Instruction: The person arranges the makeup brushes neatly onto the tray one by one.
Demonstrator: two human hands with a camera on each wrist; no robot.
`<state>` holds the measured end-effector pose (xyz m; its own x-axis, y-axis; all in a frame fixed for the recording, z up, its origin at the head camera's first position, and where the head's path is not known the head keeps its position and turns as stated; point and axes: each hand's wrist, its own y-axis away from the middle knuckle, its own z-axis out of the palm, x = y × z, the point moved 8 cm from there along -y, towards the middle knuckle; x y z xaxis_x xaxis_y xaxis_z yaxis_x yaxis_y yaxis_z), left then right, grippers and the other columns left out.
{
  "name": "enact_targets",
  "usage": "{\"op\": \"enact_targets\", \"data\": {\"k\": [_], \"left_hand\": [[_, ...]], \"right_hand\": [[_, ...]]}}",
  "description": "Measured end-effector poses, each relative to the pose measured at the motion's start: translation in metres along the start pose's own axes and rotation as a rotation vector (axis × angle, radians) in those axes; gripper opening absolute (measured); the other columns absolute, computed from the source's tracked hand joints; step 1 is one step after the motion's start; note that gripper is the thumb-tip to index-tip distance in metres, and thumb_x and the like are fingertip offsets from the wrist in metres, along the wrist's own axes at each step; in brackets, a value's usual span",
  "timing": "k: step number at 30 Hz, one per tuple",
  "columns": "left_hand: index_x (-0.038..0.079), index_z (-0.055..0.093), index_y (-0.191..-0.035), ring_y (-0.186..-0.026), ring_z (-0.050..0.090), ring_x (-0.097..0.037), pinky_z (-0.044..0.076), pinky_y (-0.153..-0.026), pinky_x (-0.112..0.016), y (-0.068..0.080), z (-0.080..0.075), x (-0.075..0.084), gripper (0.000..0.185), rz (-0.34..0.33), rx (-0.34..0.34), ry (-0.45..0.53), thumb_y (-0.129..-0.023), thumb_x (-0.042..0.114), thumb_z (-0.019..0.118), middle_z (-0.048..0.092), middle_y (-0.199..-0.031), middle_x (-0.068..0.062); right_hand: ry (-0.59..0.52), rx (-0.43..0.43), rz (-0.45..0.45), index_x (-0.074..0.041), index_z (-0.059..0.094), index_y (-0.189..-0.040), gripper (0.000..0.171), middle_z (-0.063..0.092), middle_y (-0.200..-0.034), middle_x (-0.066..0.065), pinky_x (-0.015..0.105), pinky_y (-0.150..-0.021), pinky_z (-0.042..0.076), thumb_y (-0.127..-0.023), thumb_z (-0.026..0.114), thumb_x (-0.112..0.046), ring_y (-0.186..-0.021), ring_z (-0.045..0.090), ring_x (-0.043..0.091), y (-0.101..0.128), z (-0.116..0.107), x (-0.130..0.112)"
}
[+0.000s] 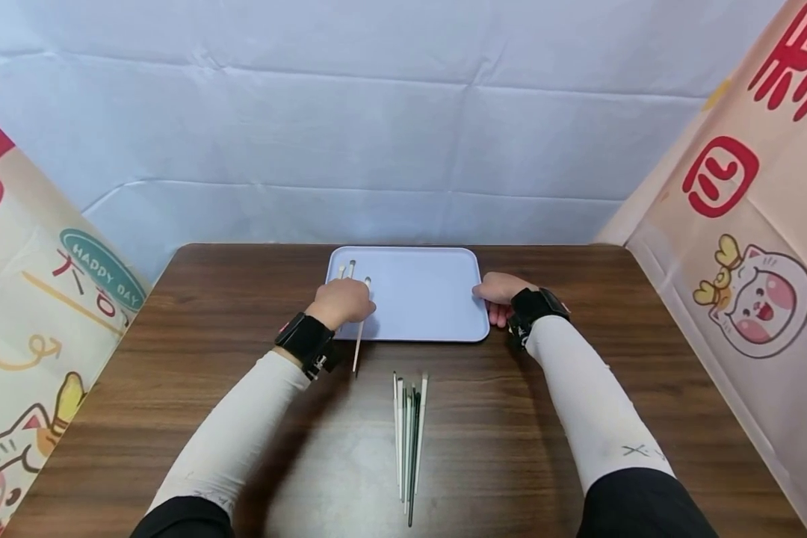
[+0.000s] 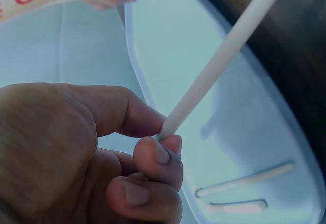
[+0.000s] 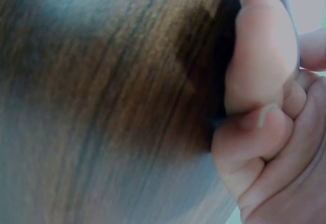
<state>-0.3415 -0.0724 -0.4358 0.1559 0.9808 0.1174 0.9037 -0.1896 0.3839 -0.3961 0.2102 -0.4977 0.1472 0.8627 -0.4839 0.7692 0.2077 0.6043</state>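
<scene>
Between thumb and fingers, my left hand (image 1: 345, 301) pinches a slim pale paintbrush (image 1: 359, 344) over the left part of a white tray (image 1: 424, 295). In the left wrist view the handle of this paintbrush (image 2: 224, 56) slants up and away from the fingertips. Two more paintbrushes (image 2: 244, 180) lie in the tray at its left end, partly hidden by the hand in the head view. My right hand (image 1: 501, 295) grips the tray's right rim, thumb on the upper side and the other fingers curled at the outer edge.
A loose bundle of several thin paintbrushes (image 1: 409, 441), pale and dark green, lies on the brown wooden table (image 1: 511, 463) in front of the tray. Behind the table hangs a pale cloth (image 1: 403, 134), with printed sheets (image 1: 733, 299) at both sides.
</scene>
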Motion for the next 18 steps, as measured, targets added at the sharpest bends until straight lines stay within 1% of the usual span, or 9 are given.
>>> {"op": "enact_targets", "data": {"k": [2,5,8,10,12,15,18], "left_hand": [[0.012,0.061,-0.078,-0.069,0.049,-0.02,0.04,-0.061,-0.035,-0.005,-0.003,-0.002,0.034,-0.009,-0.004,0.005,-0.104,0.031,0.049,0.055,-0.08,-0.005],[0.01,0.064,-0.084,-0.073,0.05,-0.021,0.041,-0.063,-0.036,-0.013,-0.007,-0.006,0.032,-0.02,0.005,0.01,-0.103,0.031,0.049,0.059,-0.088,-0.008],[0.008,0.069,-0.095,-0.08,0.054,-0.024,0.044,-0.067,-0.038,-0.021,-0.01,-0.009,0.032,-0.021,0.026,0.012,-0.103,0.032,0.05,0.064,-0.103,-0.012],[0.006,0.07,-0.104,-0.082,0.055,-0.025,0.045,-0.067,-0.038,-0.026,-0.012,-0.011,0.033,-0.007,0.036,0.016,-0.102,0.031,0.049,0.064,-0.116,-0.014],[0.005,0.069,-0.111,-0.082,0.054,-0.025,0.044,-0.067,-0.038,-0.03,-0.013,-0.012,0.034,0.012,0.039,0.023,-0.103,0.031,0.048,0.063,-0.122,-0.016],[0.005,0.068,-0.114,-0.079,0.053,-0.024,0.042,-0.066,-0.038,-0.034,-0.016,-0.013,0.035,0.025,0.034,0.044,-0.104,0.031,0.048,0.062,-0.114,-0.015],[0.006,0.068,-0.115,-0.077,0.051,-0.023,0.04,-0.066,-0.037,-0.038,-0.019,-0.014,0.034,0.02,0.027,0.055,-0.104,0.031,0.047,0.06,-0.097,-0.011]], "right_hand": [[-0.001,0.002,-0.001,-0.004,0.062,-0.06,0.05,0.061,-0.052,0.004,0.025,-0.045,0.045,-0.1,0.038,-0.022,-0.041,0.059,0.013,0.001,0.0,0.0],[-0.003,-0.001,0.002,-0.004,0.061,-0.06,0.05,0.06,-0.051,0.003,0.025,-0.044,0.044,-0.1,0.037,-0.022,-0.041,0.058,0.012,0.0,0.0,0.0],[-0.008,-0.005,0.008,-0.003,0.06,-0.062,0.048,0.06,-0.05,0.003,0.024,-0.043,0.044,-0.099,0.037,-0.021,-0.039,0.057,0.012,0.0,0.0,0.0],[-0.004,-0.006,0.005,-0.003,0.059,-0.063,0.047,0.06,-0.049,0.003,0.025,-0.042,0.044,-0.099,0.036,-0.02,-0.039,0.057,0.012,-0.001,0.0,0.0],[0.001,0.0,0.003,-0.002,0.059,-0.063,0.046,0.06,-0.048,0.003,0.025,-0.042,0.045,-0.098,0.036,-0.02,-0.038,0.058,0.012,-0.001,0.0,-0.001],[0.01,0.011,-0.002,-0.002,0.061,-0.062,0.047,0.06,-0.048,0.003,0.026,-0.043,0.045,-0.098,0.036,-0.02,-0.039,0.058,0.012,-0.001,-0.001,-0.001],[0.01,0.013,-0.002,-0.002,0.062,-0.062,0.048,0.061,-0.049,0.003,0.026,-0.043,0.045,-0.098,0.036,-0.02,-0.04,0.059,0.012,-0.001,0.0,0.0]]}}
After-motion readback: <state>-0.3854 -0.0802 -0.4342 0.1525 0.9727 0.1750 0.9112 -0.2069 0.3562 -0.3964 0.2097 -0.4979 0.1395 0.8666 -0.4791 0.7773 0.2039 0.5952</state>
